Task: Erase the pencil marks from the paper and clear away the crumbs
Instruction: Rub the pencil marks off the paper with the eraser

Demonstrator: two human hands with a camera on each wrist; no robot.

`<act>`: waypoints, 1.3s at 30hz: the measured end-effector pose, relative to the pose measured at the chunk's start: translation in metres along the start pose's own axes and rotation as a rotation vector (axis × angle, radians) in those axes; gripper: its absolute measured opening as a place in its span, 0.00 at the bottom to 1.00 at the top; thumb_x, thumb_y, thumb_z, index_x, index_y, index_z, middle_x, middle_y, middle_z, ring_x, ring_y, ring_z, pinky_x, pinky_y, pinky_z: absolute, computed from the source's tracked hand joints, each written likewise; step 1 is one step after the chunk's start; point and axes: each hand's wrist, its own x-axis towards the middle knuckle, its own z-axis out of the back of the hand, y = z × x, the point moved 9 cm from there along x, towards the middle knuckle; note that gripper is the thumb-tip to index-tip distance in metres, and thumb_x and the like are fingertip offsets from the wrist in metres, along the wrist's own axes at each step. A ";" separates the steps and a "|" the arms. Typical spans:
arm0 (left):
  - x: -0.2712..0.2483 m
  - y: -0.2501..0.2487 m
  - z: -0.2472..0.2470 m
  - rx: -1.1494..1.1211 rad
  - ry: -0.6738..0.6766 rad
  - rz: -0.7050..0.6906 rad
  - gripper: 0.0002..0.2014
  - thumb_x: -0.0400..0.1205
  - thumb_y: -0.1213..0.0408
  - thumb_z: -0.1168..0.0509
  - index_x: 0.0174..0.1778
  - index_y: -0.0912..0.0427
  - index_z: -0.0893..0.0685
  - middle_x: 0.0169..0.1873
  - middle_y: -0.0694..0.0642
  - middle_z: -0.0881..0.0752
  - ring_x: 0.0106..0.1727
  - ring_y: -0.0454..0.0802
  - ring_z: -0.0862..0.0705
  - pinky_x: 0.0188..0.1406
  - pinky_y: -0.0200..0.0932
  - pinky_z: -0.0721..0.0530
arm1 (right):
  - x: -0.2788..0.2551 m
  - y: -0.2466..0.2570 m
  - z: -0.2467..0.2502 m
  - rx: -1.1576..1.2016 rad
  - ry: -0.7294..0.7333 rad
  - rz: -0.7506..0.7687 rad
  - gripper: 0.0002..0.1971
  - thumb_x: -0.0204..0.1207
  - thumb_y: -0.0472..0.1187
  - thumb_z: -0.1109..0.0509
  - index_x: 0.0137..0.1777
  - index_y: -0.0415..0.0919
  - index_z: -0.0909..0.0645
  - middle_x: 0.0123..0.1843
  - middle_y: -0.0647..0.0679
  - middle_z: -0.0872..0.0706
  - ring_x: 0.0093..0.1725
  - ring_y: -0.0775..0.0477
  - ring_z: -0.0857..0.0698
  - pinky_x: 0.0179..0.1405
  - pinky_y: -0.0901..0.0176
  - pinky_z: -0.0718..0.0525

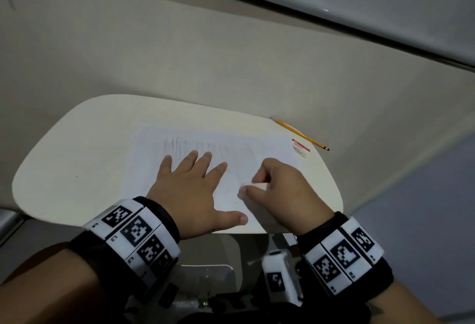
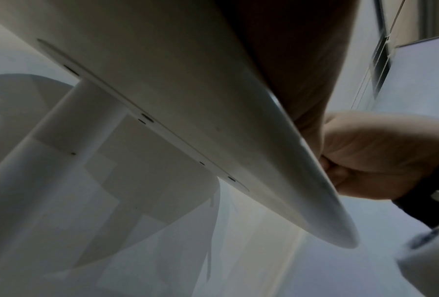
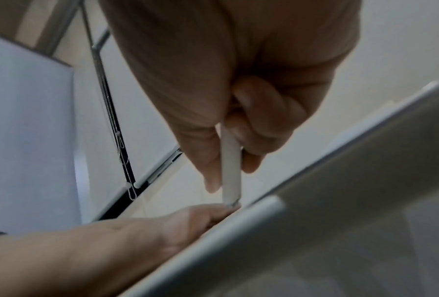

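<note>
Paper first: a white rectangular sheet of paper (image 1: 195, 144) lies flat on a small cream tabletop with rounded corners (image 1: 77, 144), and there's a band of faint grey pencil scribble (image 1: 205, 147) running across its upper part. Left hand (image 1: 191, 190) is pressed flat on the sheet, fingers straight and spread, thumb stuck out toward the near edge of the table. Right hand (image 1: 280, 187) pinches a plain white block eraser (image 1: 253, 187) between thumb and curled fingers, with the eraser's lower end down on the paper just beside the left hand. From the right wrist view you can see the eraser (image 3: 230, 166) edge-on, squeezed between the thumb and fingers (image 3: 259, 128), its tip a bit dirty. Over at the far right corner of the table sits a red-and-white eraser sleeve (image 1: 300, 147) and a yellow pencil (image 1: 299, 133) next to it, well apart from both hands. Can't really make out any crumbs at this quality.
</note>
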 end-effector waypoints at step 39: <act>-0.014 0.073 0.025 -0.047 -0.333 0.201 0.22 0.87 0.59 0.53 0.78 0.53 0.30 0.67 0.54 0.24 0.70 0.56 0.29 0.70 0.53 0.30 | -0.001 -0.057 0.012 0.430 -0.291 -0.060 0.05 0.81 0.49 0.31 0.50 0.51 0.16 0.52 0.57 0.14 0.51 0.56 0.18 0.49 0.59 0.25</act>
